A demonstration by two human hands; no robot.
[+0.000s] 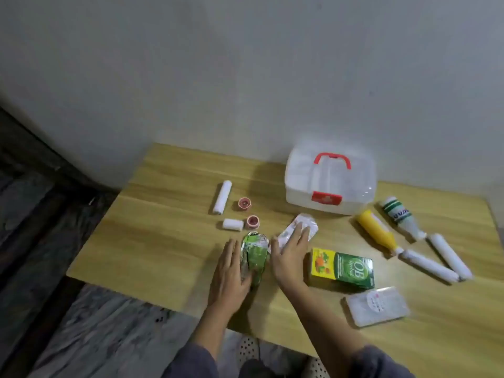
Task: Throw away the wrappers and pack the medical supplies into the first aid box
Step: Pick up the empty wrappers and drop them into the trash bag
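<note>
Two hands, left hand (231,271) and right hand (289,257), press flat with fingers apart on the green wrapper (255,257) and white wrapper (297,231); either could slide off the counter (163,241).

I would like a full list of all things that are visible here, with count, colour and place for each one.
first aid box: 1, clear white with red handle and latch, far side of table, lid closed
long white rolls: 3, one far left, two at right
short white roll: 1, left of centre
tape rolls: 2, pinkish red, beside the left rolls
green wrapper: 1, green and silver, centre
pale wrapper: 1, whitish pink, centre
yellow bottle: 1, lying, right
white bottle: 1, green stripes, lying, right
carton: 1, green and yellow, near right
clear packet: 1, near right
table: 1, light wood
left hand: open, on green wrapper
right hand: open, on pale wrapper
</note>
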